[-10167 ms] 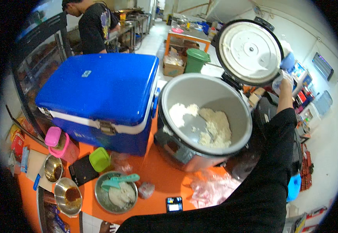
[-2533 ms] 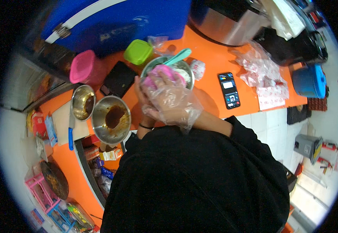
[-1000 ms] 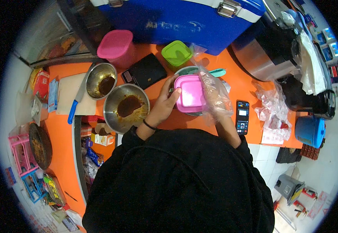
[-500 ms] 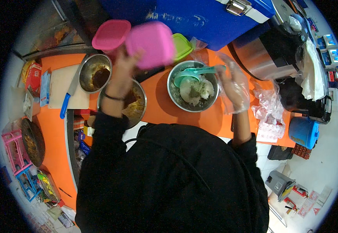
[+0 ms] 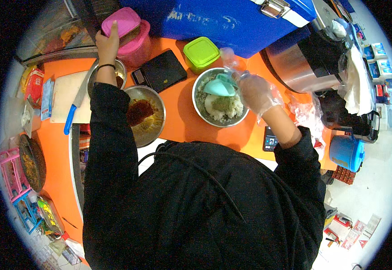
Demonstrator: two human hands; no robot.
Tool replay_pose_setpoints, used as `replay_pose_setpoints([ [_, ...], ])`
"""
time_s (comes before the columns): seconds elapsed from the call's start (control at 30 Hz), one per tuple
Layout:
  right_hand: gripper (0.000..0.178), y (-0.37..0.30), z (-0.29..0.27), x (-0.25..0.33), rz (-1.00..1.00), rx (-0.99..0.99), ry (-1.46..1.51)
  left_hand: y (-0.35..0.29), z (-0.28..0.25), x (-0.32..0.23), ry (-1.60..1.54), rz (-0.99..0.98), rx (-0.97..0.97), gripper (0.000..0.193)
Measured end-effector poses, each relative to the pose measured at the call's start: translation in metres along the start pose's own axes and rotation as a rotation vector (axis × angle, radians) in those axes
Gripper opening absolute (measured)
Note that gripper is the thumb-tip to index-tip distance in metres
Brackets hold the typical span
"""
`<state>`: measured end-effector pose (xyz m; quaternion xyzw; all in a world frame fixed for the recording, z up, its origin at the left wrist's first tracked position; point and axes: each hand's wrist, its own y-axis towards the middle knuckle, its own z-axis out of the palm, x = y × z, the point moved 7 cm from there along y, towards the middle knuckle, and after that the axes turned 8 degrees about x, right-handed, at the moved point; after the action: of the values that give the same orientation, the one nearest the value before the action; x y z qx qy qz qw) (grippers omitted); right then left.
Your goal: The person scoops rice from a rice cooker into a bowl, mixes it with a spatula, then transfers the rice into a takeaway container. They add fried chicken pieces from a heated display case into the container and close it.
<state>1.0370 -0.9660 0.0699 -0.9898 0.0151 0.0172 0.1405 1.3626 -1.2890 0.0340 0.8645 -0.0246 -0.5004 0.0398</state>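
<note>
At the far left of the counter, my left hand is closed on a pink square lid, thumb on top. The lid is tilted over a pink tub, whose inside shows only in part. My right hand, in a loose clear plastic glove, is closed at the handle end of a teal scoop; the glove partly hides the grip. The scoop lies over a steel bowl holding white and greenish-grey powdery or grainy stuff.
Left of the bowl are a black kitchen scale, a green lidded tub and a steel bowl with reddish-brown paste. A blue-handled knife lies on a cutting board. A blue cooler box stands behind, a large steel pot right.
My left hand has moved up and left with the pink piece, uncovering the scale and green tub. My right hand has come left and down onto the scoop's handle; the scoop has turned.
</note>
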Motion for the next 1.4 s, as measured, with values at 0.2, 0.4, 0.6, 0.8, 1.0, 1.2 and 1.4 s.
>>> replay_pose_setpoints([
  [0.2, 0.025, -0.043, -0.038, 0.004, 0.146, -0.171, -0.060, -0.159, 0.008, -0.053, -0.143, 0.266, 0.096, 0.042],
  [0.4, 0.033, -0.041, -0.010, 0.041, -0.006, 0.104, -0.106, -0.311, 0.146, 0.004, -0.140, -0.219, 0.975, 0.030],
  [0.6, 0.031, -0.047, -0.010, 0.000, -0.055, -0.047, 0.211, -0.325, 0.168, 0.015, -0.473, -0.338, 0.977, 0.026],
  [0.8, 0.026, -0.051, 0.013, -0.019, -0.128, -0.053, 0.418, -0.332, 0.170, 0.009, -0.327, -0.381, 1.113, 0.024],
  [1.0, 0.042, -0.063, 0.017, -0.027, -0.043, 0.096, 0.564, -0.346, 0.156, 0.004, -0.336, -0.439, 1.220, 0.029],
  [1.2, 0.057, -0.118, 0.024, -0.039, 0.386, 0.086, 1.121, -0.253, 0.141, -0.067, 0.143, 0.358, 0.646, 0.046],
  [1.4, 0.049, -0.120, 0.030, -0.022, 0.216, 0.116, 0.675, -0.236, 0.259, -0.138, -0.038, 0.319, 1.093, 0.049],
])
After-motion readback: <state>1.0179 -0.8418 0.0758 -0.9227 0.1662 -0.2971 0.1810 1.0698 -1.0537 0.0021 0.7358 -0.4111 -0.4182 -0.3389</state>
